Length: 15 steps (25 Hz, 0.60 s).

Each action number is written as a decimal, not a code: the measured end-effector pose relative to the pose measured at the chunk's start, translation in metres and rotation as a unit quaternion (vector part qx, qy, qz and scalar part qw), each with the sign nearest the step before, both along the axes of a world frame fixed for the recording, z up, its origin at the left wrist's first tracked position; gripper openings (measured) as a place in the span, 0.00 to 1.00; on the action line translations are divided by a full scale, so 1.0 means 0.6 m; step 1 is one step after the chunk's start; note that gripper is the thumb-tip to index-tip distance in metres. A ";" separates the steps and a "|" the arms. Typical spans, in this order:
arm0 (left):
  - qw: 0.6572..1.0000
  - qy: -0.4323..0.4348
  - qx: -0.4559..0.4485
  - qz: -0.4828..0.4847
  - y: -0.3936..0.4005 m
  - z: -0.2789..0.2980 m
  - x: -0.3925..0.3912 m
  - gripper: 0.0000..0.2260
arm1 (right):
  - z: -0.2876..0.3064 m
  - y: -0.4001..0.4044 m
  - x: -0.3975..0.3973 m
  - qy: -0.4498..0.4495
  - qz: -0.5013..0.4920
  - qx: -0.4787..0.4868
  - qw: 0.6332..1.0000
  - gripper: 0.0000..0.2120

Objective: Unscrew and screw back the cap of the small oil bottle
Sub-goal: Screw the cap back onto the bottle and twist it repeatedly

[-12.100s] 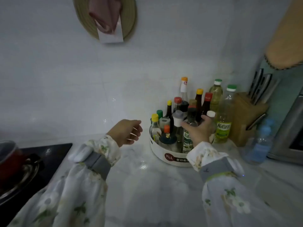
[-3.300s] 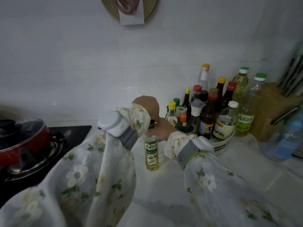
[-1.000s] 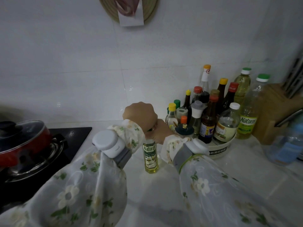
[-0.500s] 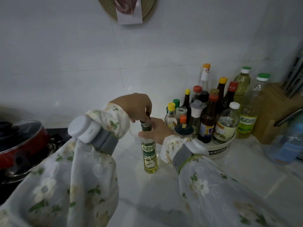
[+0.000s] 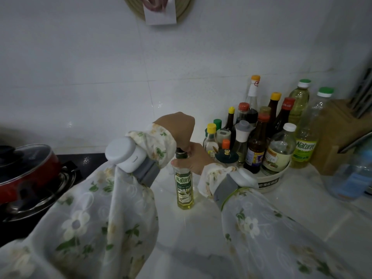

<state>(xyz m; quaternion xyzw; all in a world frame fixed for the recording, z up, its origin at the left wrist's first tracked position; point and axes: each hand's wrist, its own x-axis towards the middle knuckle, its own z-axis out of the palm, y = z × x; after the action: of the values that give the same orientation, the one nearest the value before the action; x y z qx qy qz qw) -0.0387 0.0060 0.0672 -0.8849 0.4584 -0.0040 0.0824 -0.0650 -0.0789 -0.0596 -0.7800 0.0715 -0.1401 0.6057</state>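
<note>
The small oil bottle (image 5: 183, 188) stands upright on the white counter, yellow oil inside and a green "Naturel Olive Oil" label facing me. Its dark cap (image 5: 179, 153) sits on the neck. My left hand (image 5: 177, 127) comes down from above with the fingers closed around the cap. My right hand (image 5: 193, 158) wraps the bottle's shoulder and neck from the right. The cap's top is partly hidden under my left fingers.
A round white organiser tray (image 5: 269, 182) packed with several sauce bottles stands just right of the bottle. Two large oil bottles (image 5: 306, 141) and a wooden knife block (image 5: 338, 135) lie farther right. A red lidded pot (image 5: 26, 170) sits on the stove at left.
My left hand has dropped back onto the cap, after being lifted slightly off it half a second ago. My left forearm has swung in closer. The bottle has stayed in place.
</note>
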 end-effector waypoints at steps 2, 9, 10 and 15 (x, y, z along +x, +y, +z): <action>0.999 0.000 0.016 -0.033 0.009 -0.005 0.006 0.07 | 0.001 -0.001 0.002 0.017 -0.011 -0.018 1.000 0.11; 0.991 0.099 -0.081 -0.037 0.042 -0.012 0.008 0.23 | 0.008 0.001 -0.002 0.011 0.013 -0.028 0.999 0.09; 0.990 0.091 -0.106 0.010 0.037 -0.009 0.010 0.22 | 0.006 0.002 -0.002 0.006 0.009 -0.013 1.000 0.10; 0.993 0.065 -0.078 0.055 0.014 -0.004 0.007 0.20 | 0.000 0.002 -0.002 -0.009 0.016 0.021 1.000 0.15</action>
<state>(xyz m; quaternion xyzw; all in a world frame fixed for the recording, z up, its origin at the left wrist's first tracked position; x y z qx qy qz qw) -0.0344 0.0142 0.0651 -0.9109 0.4118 0.0228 -0.0167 -0.0662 -0.0777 -0.0595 -0.7667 0.0564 -0.1359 0.6249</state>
